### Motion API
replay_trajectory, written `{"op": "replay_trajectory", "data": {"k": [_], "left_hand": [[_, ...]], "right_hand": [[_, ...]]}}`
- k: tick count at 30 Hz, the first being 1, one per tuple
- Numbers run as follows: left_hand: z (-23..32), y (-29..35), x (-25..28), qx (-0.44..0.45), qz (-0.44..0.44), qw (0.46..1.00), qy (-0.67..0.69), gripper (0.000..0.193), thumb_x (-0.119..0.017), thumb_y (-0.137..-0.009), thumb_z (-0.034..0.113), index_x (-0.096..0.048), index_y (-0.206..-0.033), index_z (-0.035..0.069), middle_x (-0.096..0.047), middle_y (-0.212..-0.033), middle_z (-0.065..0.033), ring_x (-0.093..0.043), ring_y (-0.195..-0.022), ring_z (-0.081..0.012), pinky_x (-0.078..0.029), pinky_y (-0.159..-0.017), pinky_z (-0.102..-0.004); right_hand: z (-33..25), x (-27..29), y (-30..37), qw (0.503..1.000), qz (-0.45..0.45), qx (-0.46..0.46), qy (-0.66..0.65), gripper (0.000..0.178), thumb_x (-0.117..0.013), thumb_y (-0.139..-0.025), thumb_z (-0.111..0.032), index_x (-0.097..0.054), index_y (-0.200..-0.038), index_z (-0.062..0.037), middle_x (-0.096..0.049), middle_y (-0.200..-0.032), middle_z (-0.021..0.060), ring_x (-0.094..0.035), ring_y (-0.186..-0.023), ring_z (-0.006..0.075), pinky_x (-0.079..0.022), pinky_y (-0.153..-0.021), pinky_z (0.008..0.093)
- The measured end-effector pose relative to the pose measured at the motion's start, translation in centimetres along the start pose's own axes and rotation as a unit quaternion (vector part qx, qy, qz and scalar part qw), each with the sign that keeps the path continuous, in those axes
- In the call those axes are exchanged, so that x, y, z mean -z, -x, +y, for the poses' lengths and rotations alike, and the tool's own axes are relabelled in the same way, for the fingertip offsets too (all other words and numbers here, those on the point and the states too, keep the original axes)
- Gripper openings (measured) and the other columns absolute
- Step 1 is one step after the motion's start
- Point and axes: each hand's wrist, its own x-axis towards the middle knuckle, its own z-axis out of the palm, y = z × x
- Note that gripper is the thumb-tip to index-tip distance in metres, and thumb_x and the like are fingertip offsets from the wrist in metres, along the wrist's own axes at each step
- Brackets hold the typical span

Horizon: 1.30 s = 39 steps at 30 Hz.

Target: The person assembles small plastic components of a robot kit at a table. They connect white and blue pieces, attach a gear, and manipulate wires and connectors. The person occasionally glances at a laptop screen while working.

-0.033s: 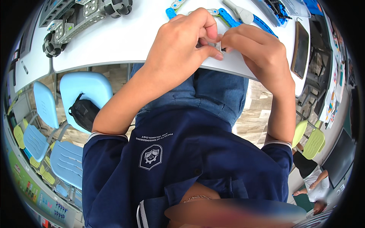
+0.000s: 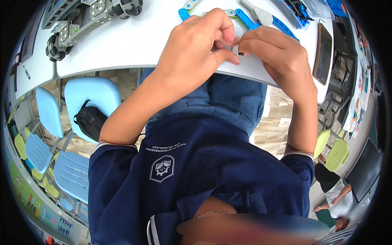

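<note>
Close to the front edge of the white table, my two hands meet over a small light-grey plastic piece (image 2: 235, 50) with a dark bit at its right side. My left hand (image 2: 196, 51) pinches it between thumb and fingers. From the right, my right hand (image 2: 277, 51) has its fingertips pressed together at the dark bit. The fingers cover most of the piece, so its exact kind is hidden. Just beyond my hands lie blue beams (image 2: 246, 19) joined to white, holed pieces, and a grey paddle-shaped tool (image 2: 263, 16).
A grey robot chassis with black wheels (image 2: 57, 48) stands at the left on the white table (image 2: 110, 49). At the right are a dark phone (image 2: 322, 53) and a bin of blue and black parts (image 2: 292, 16). A black bag (image 2: 90, 120) rests on a blue chair (image 2: 94, 87).
My right fingers have shifted very slightly to the right, and a little more of the dark bit shows. My left hand stays in place.
</note>
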Motion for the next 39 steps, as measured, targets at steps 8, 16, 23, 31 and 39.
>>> {"op": "replay_trajectory", "data": {"k": [8,16,23,31,39], "left_hand": [[-1.0,-0.7,-0.2,-0.084,0.02,0.996,-0.016,0.036,-0.083,-0.071,0.004,-0.052,-0.088,0.007,-0.07,-0.072,-0.0031,-0.066,-0.067,-0.0174,-0.05,-0.066,-0.0274],[-1.1,-0.7,0.0,-0.093,0.002,0.996,-0.005,0.027,-0.073,-0.076,-0.001,-0.051,-0.091,0.006,-0.069,-0.075,-0.0033,-0.068,-0.077,-0.0243,-0.048,-0.079,-0.0348],[-1.1,-1.0,0.1,-0.111,0.016,0.992,-0.051,0.031,-0.079,-0.069,0.001,-0.054,-0.087,0.007,-0.067,-0.076,-0.0024,-0.065,-0.079,-0.0261,-0.051,-0.071,-0.034],[-1.3,-1.2,0.1,-0.125,0.008,0.991,-0.047,0.026,-0.073,-0.074,0.0,-0.054,-0.09,0.008,-0.069,-0.075,-0.0008,-0.066,-0.082,-0.0268,-0.052,-0.076,-0.0341],[-1.2,-1.2,0.1,-0.093,-0.004,0.995,-0.044,0.024,-0.071,-0.075,0.0,-0.054,-0.09,0.009,-0.069,-0.077,-0.0015,-0.066,-0.082,-0.0268,-0.052,-0.077,-0.0341]], "right_hand": [[0.8,-1.5,1.0,0.996,0.066,0.042,0.048,0.023,-0.07,-0.062,-0.004,-0.068,-0.085,-0.0008,-0.067,-0.09,0.0106,-0.067,-0.081,0.0277,-0.054,-0.067,0.0344],[0.7,-2.7,1.2,0.976,0.124,0.121,0.134,0.026,-0.071,-0.06,-0.01,-0.067,-0.083,0.0004,-0.067,-0.09,0.0094,-0.067,-0.078,0.025,-0.056,-0.064,0.0329],[0.8,-3.1,1.6,0.97,0.135,0.13,0.153,0.022,-0.073,-0.062,-0.008,-0.066,-0.081,-0.0006,-0.068,-0.093,0.0079,-0.067,-0.08,0.023,-0.057,-0.065,0.0316],[1.4,-3.2,1.4,0.962,0.136,0.175,0.159,0.019,-0.073,-0.061,-0.005,-0.063,-0.078,-0.001,-0.068,-0.094,0.0103,-0.067,-0.083,0.0238,-0.059,-0.067,0.0322],[1.9,-3.2,1.2,0.956,0.115,0.224,0.151,0.019,-0.071,-0.06,-0.008,-0.059,-0.074,-0.0019,-0.067,-0.096,0.0118,-0.068,-0.087,0.0246,-0.06,-0.071,0.0334]]}}
